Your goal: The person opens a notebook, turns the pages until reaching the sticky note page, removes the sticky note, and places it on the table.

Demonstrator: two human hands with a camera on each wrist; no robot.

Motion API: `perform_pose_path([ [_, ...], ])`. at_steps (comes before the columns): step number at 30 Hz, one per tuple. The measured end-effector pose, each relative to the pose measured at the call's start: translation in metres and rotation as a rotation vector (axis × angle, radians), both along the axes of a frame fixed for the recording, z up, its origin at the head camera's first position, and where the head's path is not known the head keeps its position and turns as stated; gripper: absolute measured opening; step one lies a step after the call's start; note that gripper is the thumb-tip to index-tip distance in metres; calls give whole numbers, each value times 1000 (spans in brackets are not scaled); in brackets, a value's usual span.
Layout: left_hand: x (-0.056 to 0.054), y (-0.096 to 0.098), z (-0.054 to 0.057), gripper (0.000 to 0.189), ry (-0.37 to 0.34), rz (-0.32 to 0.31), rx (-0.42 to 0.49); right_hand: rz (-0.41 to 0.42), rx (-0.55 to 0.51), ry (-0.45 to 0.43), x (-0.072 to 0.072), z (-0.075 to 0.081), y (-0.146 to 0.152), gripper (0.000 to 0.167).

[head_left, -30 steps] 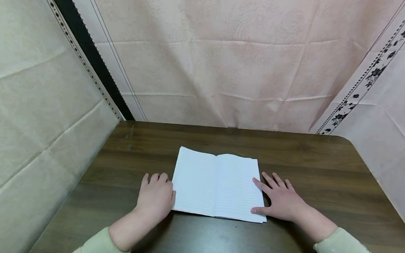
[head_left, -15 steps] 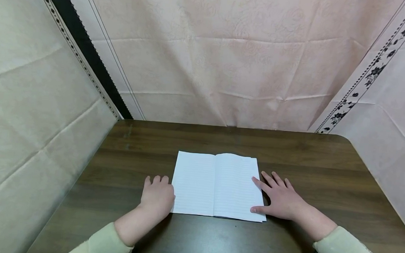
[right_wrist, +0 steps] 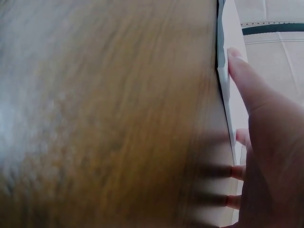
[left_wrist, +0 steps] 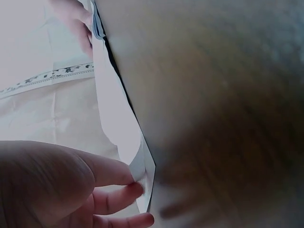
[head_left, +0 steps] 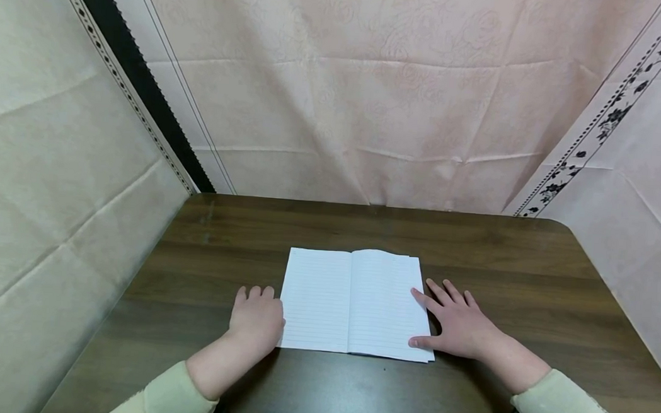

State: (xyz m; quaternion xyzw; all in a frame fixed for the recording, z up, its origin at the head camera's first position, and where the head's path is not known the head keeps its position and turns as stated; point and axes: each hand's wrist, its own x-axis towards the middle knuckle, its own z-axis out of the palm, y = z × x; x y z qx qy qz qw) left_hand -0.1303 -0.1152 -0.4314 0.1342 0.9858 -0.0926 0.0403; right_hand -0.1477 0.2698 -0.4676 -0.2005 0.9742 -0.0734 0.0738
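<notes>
An open notebook (head_left: pixel 316 300) with ruled white pages lies on the brown table in the head view. At its left edge is my left hand (head_left: pixel 257 319). The left wrist view shows that thumb and fingers pinching the edge of the left-hand page (left_wrist: pixel 137 164), which stands slightly apart from the sheet under it. My right hand (head_left: pixel 459 325) lies spread at the right edge, thumb and index finger resting on the right-hand page (head_left: pixel 387 305). Its other fingers reach past the edge onto the table, as the right wrist view also shows around the thumb (right_wrist: pixel 247 78).
The wooden table (head_left: pixel 353 397) runs back to a pale pink cloth (head_left: pixel 370 108). More pale cloth hangs at the left (head_left: pixel 80 216) and right, with a black strip (head_left: pixel 145 81) at the left corner and a floral border (head_left: pixel 590 134) at the right.
The left-hand page has gone from raised and blank-looking to lying flatter with ruled lines showing. My left hand has shifted very slightly; the right hand has stayed in place.
</notes>
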Motion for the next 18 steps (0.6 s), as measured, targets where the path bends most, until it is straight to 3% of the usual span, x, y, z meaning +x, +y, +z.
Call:
perform_pose_path([
  [5,-2,1,0,32,31,-11,21,4,-1,9,1,2,0,104],
  [12,-8,14,-3,18,22,-79,82,8,-15,20,2,4,0,102],
  [18,-15,38,-5,43,-15,-133,100,11,-9,10,2,3,-1,103],
])
